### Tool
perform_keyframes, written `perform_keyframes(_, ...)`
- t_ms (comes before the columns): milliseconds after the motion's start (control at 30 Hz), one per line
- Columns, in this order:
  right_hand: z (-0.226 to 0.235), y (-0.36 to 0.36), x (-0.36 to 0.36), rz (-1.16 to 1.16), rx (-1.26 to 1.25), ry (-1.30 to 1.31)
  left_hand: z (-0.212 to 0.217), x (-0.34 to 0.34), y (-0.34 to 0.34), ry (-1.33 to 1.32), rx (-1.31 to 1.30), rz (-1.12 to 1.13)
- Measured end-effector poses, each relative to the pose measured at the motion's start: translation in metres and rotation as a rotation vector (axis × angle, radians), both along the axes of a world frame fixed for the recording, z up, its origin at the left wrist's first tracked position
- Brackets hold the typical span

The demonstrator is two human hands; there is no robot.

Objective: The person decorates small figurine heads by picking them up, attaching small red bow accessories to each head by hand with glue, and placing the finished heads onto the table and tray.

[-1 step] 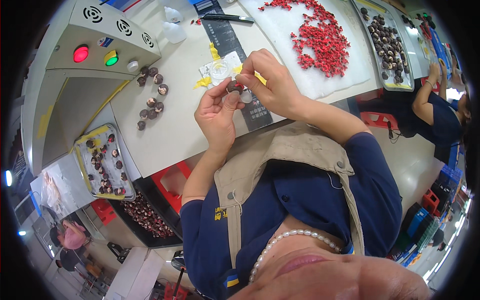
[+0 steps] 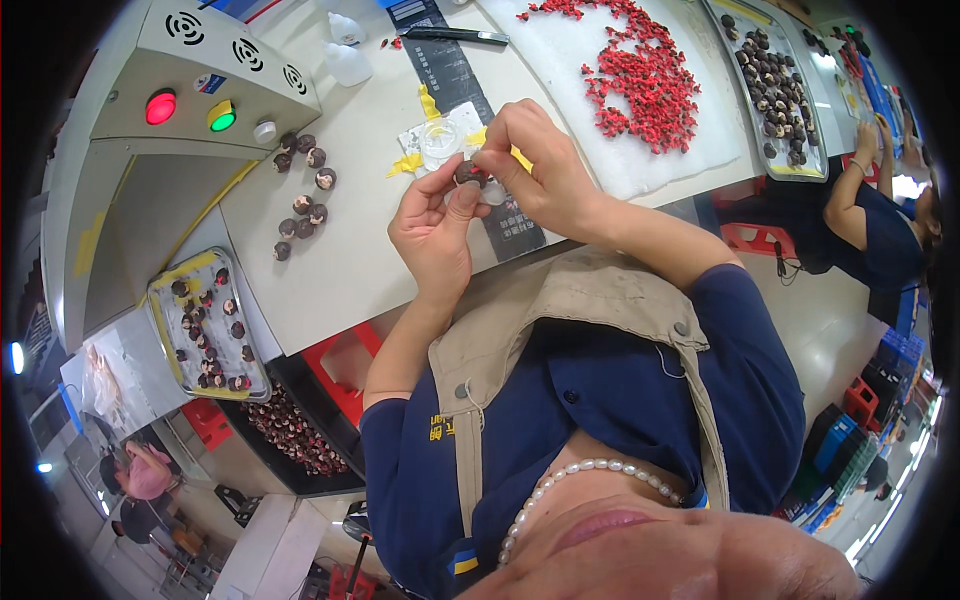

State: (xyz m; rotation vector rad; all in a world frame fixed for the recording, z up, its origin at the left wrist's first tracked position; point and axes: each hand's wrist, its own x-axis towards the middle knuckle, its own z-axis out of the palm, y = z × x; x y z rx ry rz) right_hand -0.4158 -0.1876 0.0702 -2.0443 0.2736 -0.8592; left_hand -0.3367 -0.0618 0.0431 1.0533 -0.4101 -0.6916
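My left hand pinches a small dark brown ball-shaped piece between thumb and fingers. Close against it, my right hand has thumb and forefinger pressed together at the ball's right side. A bit of red shows at those fingertips, too small and covered to make out. Just beyond the hands lies a clear round disc-like holder on a white block, with yellow tape around it. A dark ruler-like strip runs under the block and below my hands.
Several brown balls with pale patches lie on the table's left, beside a machine with lit buttons. Many small red pieces cover a white foam sheet. Ball trays stand right and lower left. A black pen-like tool lies far back.
The brown ball has turned slightly in my fingers, and less of the red bit shows. Both arms stay where they were.
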Motion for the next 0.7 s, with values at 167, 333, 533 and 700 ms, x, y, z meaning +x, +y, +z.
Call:
perform_keyframes(167,-0.007,0.006,0.003,0.022,0.014,-0.050,0.003,0.006,0.001,-0.151,-0.001,0.020)
perform_keyframes(333,-0.008,0.009,0.006,0.040,0.049,-0.081,0.002,0.009,0.003,-0.199,-0.041,-0.017)
perform_keyframes(533,-0.012,0.004,0.006,0.013,0.046,-0.082,0.003,0.016,-0.007,0.306,-0.101,-0.202)
perform_keyframes(700,-0.012,-0.001,-0.002,-0.040,-0.033,-0.063,0.008,0.015,-0.011,0.428,-0.077,-0.394)
